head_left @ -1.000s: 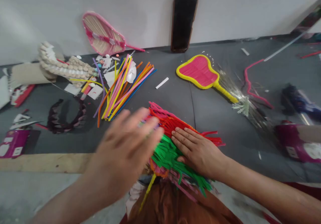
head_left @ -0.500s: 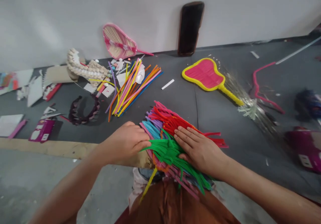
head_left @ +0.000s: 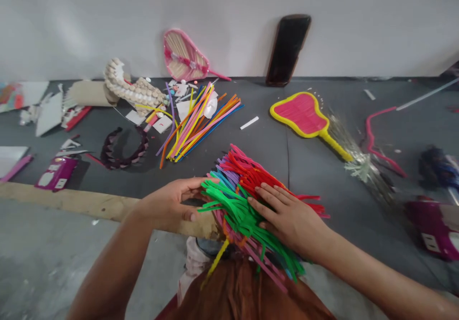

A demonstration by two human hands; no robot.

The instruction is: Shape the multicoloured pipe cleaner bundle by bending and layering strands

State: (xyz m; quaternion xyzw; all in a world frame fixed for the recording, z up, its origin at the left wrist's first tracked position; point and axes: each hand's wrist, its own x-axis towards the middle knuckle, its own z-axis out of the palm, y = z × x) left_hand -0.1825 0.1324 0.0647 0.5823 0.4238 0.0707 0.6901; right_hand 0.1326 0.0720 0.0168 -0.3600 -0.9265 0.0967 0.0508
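A woven piece of fuzzy pipe cleaners lies at the table's front edge, with green pipe cleaners [head_left: 236, 207], red pipe cleaners [head_left: 251, 174], and blue, purple and pink ones. My right hand [head_left: 287, 212] rests flat on the green and red strands, fingers stretched out. At the left ends of the green strands is my left hand [head_left: 179, 200], its thumb and fingers apart. Those green ends fan out loosely. A yellow pipe cleaner [head_left: 218, 260] hangs from an orange twisted edge towards my lap.
Loose pipe cleaners [head_left: 201, 124] lie behind the work, near a dark braided headband [head_left: 125, 160]. A yellow-rimmed pink fan [head_left: 301, 114] lies at the right. A phone [head_left: 289, 49] and a pink leaf-shaped fan [head_left: 186, 57] lean on the wall. Purple boxes [head_left: 55, 172] stand at both sides.
My left hand has loosened its pinch on the green pipe cleaners, and their ends have spread apart. My right hand stays pressed on the strands. The view has shifted slightly.
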